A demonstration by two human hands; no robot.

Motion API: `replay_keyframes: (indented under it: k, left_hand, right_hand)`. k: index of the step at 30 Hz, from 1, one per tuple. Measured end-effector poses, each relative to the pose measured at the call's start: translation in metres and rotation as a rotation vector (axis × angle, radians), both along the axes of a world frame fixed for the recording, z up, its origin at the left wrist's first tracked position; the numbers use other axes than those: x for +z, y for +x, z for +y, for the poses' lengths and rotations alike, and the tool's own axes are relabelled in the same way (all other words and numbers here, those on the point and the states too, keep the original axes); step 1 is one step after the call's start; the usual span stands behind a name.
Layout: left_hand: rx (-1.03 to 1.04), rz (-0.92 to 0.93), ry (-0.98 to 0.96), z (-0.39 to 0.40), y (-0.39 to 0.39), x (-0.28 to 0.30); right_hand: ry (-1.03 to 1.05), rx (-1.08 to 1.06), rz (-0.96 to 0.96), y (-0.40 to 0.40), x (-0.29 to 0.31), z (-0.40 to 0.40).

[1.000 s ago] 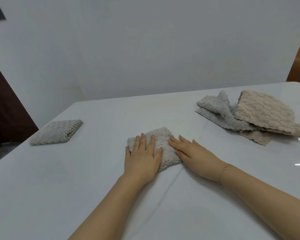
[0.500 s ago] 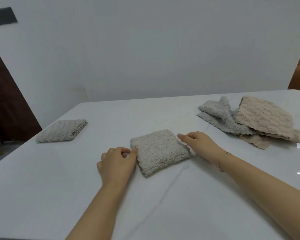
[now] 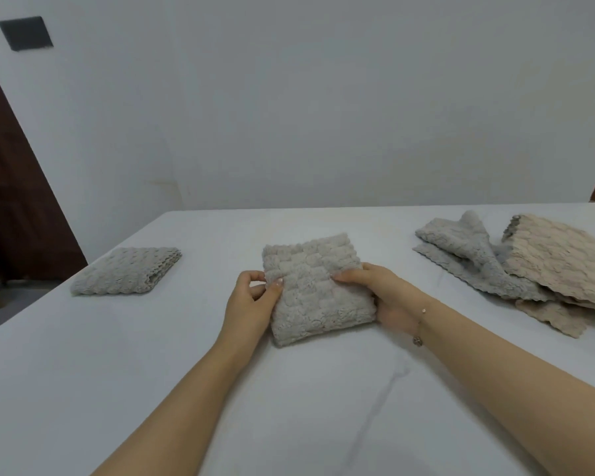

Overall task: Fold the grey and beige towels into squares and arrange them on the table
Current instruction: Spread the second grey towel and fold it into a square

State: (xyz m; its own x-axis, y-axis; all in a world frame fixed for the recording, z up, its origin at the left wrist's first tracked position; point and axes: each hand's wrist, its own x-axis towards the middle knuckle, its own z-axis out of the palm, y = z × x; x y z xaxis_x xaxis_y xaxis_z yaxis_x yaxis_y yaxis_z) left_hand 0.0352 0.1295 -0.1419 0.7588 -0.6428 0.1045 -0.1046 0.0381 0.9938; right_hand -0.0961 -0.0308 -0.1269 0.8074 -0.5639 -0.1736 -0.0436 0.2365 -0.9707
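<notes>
Hands now grasping: left hand (image 3: pixel 251 304) and right hand (image 3: pixel 382 293) lift folded grey towel (image 3: pixel 316 290), probably heading 9 o'clock.

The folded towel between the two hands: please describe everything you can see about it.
The folded towel is pale grey, thick and fluffy, with a raised block pattern. It is folded into a rough square of several layers and lies near the middle of the white table, slightly turned. The left hand pinches its left edge, thumb on top. The right hand grips its right edge, thumb on top and fingers hidden below. Whether it is lifted off the table is unclear.
</notes>
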Motion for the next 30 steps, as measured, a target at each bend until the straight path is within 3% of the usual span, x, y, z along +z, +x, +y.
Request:
replay_keyframes:
  k: [2,6,14,24,30]
  left_hand:
    - [-0.026,0.074,-0.048,-0.008,0.018,0.004]
    - [-0.024,0.198,-0.09,-0.03,0.061,0.004]
    - [0.029,0.249,-0.162,-0.086,0.132,0.005]
    - [0.265,0.096,-0.199,-0.146,0.211,-0.012]
    - [0.363,0.011,-0.113,-0.159,0.24,-0.016]
  right_hand:
    - [0.077,-0.03,-0.096,0.018,-0.005,-0.006]
    - [0.038,-0.11,-0.163,0.055,-0.008,-0.016]
    - [-0.004,-0.181,-0.202,0.134,-0.013,-0.062]
    - [-0.063,-0.294,-0.235,0.241,-0.018,-0.116]
    - [-0.237,-0.301,-0.116,0.281,-0.025,-0.135]
